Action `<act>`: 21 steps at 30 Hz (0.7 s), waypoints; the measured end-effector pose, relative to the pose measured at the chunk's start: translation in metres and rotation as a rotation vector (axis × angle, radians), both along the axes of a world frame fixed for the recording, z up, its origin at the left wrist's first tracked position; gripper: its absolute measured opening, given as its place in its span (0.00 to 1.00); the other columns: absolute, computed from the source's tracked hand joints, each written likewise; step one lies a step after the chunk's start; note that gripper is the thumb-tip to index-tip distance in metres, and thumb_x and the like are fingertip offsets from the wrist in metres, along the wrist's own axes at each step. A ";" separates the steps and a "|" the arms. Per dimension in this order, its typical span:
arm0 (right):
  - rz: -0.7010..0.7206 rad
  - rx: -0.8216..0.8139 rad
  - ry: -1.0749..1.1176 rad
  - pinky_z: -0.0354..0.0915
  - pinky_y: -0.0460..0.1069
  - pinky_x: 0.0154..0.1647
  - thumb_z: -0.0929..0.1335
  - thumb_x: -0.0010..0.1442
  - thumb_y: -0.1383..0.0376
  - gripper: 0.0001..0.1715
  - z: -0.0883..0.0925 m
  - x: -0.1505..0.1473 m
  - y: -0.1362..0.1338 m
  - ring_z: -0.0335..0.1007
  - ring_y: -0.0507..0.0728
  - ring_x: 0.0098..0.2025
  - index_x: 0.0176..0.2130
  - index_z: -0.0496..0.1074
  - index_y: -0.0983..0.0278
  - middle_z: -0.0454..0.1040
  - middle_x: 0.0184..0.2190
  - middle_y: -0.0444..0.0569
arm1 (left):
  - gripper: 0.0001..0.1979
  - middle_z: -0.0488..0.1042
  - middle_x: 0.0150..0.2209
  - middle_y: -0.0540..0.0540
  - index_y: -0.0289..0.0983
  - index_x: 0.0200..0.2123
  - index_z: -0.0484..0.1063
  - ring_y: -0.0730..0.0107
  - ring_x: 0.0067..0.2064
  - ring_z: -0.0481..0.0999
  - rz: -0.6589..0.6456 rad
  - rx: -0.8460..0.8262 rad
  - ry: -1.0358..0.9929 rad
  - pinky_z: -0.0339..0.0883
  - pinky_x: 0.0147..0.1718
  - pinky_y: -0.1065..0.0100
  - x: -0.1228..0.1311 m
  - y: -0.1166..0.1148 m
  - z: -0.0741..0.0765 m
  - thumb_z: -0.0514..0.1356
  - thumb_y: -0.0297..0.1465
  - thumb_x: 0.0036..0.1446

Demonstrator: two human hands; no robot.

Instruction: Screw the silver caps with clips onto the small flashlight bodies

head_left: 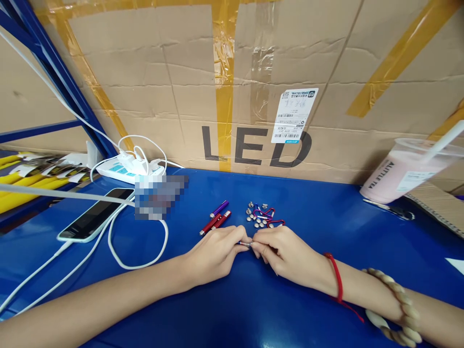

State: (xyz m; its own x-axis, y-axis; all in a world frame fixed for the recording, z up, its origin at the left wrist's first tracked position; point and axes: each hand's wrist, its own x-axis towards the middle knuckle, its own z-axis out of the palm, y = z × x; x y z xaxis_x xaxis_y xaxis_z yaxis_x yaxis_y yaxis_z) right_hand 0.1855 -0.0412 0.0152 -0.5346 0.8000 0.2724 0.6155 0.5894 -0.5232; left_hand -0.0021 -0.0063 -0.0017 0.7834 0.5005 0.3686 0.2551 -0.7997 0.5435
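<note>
2 pinches face each other over the blue table (224, 314), with a slim ribbed piece (245, 244) bridging the small gap between them. Its long axis runs crosswise, left to right and nearly level, so it lies about in line with both sets of fingertips. The left hand (217, 253) has thumb and forefinger closed on the left end; the right hand (290, 251) has its thumb and forefinger drawn together at the other end, though whether a smaller part sits inside that grip is hidden. Neither hand is clearly nearer, since both touch it; my judgement is that keeping the 2 grips on 1 axis matters most here.

Just beyond the left knuckles lie 2 red tubes (222, 220) and 1 purple tube (219, 209), slanting away to the right, off the piece's line. Beyond the right fingers, and nearer that hand, are silver caps (256, 225), a purple clip (266, 212) and a red clip (277, 223). Well apart stand a phone (96, 217) at left and a drink cup (384, 179) at right.
</note>
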 end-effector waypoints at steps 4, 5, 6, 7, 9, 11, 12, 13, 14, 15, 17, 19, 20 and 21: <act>-0.022 -0.192 0.095 0.58 0.41 0.20 0.57 0.63 0.68 0.20 -0.001 -0.001 0.000 0.60 0.46 0.15 0.22 0.64 0.66 0.65 0.15 0.42 | 0.07 0.73 0.34 0.46 0.36 0.36 0.65 0.69 0.37 0.73 0.054 0.020 0.025 0.66 0.37 0.71 0.001 0.000 0.002 0.49 0.25 0.61; -0.027 -0.241 0.114 0.58 0.41 0.19 0.57 0.63 0.66 0.20 -0.002 -0.001 0.000 0.60 0.46 0.14 0.22 0.64 0.66 0.64 0.15 0.42 | 0.06 0.73 0.34 0.46 0.36 0.37 0.65 0.68 0.37 0.73 0.072 0.018 0.035 0.66 0.38 0.70 0.002 0.000 0.003 0.49 0.25 0.61; -0.036 -0.286 0.137 0.58 0.41 0.18 0.57 0.63 0.65 0.20 -0.003 -0.001 0.000 0.60 0.46 0.14 0.22 0.63 0.66 0.64 0.15 0.41 | 0.06 0.73 0.35 0.46 0.36 0.38 0.65 0.68 0.38 0.73 0.085 0.011 0.042 0.66 0.38 0.69 0.002 0.001 0.003 0.49 0.26 0.61; -0.048 -0.331 0.162 0.57 0.41 0.16 0.57 0.63 0.64 0.20 -0.004 -0.001 0.001 0.60 0.46 0.13 0.22 0.63 0.66 0.64 0.15 0.41 | 0.06 0.72 0.36 0.46 0.36 0.38 0.65 0.68 0.39 0.73 0.093 -0.003 0.043 0.66 0.39 0.69 0.003 0.001 0.004 0.49 0.26 0.62; -0.075 -0.405 0.216 0.56 0.41 0.14 0.57 0.63 0.61 0.20 -0.008 0.000 0.002 0.59 0.46 0.12 0.23 0.63 0.66 0.63 0.16 0.41 | 0.06 0.73 0.37 0.47 0.37 0.39 0.64 0.69 0.40 0.73 0.088 -0.047 0.027 0.65 0.40 0.71 0.003 0.001 0.004 0.49 0.26 0.62; -0.093 -0.444 0.257 0.55 0.40 0.13 0.58 0.63 0.59 0.20 -0.012 0.000 0.003 0.58 0.45 0.12 0.24 0.63 0.66 0.62 0.17 0.41 | 0.06 0.73 0.37 0.48 0.37 0.39 0.64 0.71 0.41 0.73 0.084 -0.091 0.006 0.65 0.40 0.72 0.004 0.002 0.005 0.49 0.25 0.62; -0.095 -0.448 0.267 0.55 0.40 0.12 0.57 0.63 0.58 0.21 -0.013 0.000 0.004 0.58 0.45 0.12 0.24 0.63 0.66 0.62 0.18 0.41 | 0.06 0.73 0.37 0.48 0.38 0.39 0.64 0.71 0.41 0.74 0.089 -0.105 0.003 0.66 0.40 0.72 0.004 0.002 0.005 0.49 0.25 0.61; -0.093 -0.445 0.270 0.55 0.40 0.12 0.57 0.63 0.57 0.21 -0.014 -0.001 0.005 0.58 0.45 0.12 0.25 0.63 0.66 0.63 0.18 0.41 | 0.06 0.73 0.37 0.49 0.38 0.39 0.64 0.71 0.41 0.74 0.098 -0.112 0.003 0.66 0.40 0.72 0.004 0.002 0.005 0.49 0.25 0.61; -0.090 -0.440 0.270 0.54 0.40 0.12 0.57 0.64 0.56 0.22 -0.015 -0.001 0.005 0.58 0.45 0.12 0.25 0.63 0.66 0.63 0.18 0.41 | 0.06 0.74 0.38 0.49 0.38 0.39 0.64 0.70 0.41 0.74 0.109 -0.116 0.006 0.66 0.39 0.72 0.004 0.002 0.005 0.49 0.26 0.61; -0.091 -0.436 0.270 0.54 0.40 0.12 0.56 0.64 0.55 0.23 -0.015 -0.001 0.005 0.57 0.45 0.12 0.25 0.63 0.66 0.63 0.18 0.41 | 0.06 0.74 0.38 0.49 0.39 0.39 0.64 0.70 0.41 0.74 0.120 -0.121 0.010 0.66 0.39 0.72 0.004 0.002 0.005 0.50 0.26 0.61; -0.101 -0.442 0.279 0.54 0.40 0.13 0.56 0.64 0.54 0.23 -0.014 -0.002 0.005 0.57 0.45 0.12 0.25 0.62 0.66 0.63 0.17 0.41 | 0.06 0.74 0.38 0.49 0.39 0.40 0.64 0.70 0.41 0.74 0.139 -0.146 0.015 0.66 0.37 0.72 0.004 0.003 0.004 0.50 0.27 0.61; -0.117 -0.459 0.301 0.54 0.40 0.13 0.56 0.64 0.54 0.23 -0.013 -0.003 0.004 0.57 0.45 0.12 0.25 0.62 0.65 0.64 0.17 0.40 | 0.06 0.75 0.39 0.50 0.39 0.40 0.64 0.69 0.42 0.75 0.152 -0.179 0.010 0.66 0.37 0.72 0.003 0.005 0.004 0.50 0.27 0.61; -0.121 -0.464 0.311 0.54 0.40 0.13 0.56 0.64 0.54 0.23 -0.013 -0.003 0.004 0.57 0.45 0.12 0.26 0.62 0.65 0.64 0.17 0.40 | 0.06 0.75 0.39 0.50 0.39 0.41 0.64 0.69 0.42 0.75 0.153 -0.190 0.005 0.66 0.38 0.72 0.003 0.005 0.003 0.50 0.27 0.61; -0.120 -0.468 0.320 0.54 0.40 0.13 0.56 0.64 0.54 0.23 -0.013 -0.003 0.003 0.57 0.45 0.12 0.26 0.62 0.65 0.64 0.17 0.40 | 0.07 0.75 0.39 0.49 0.39 0.41 0.64 0.69 0.42 0.75 0.152 -0.195 -0.002 0.66 0.38 0.72 0.003 0.006 0.003 0.50 0.27 0.61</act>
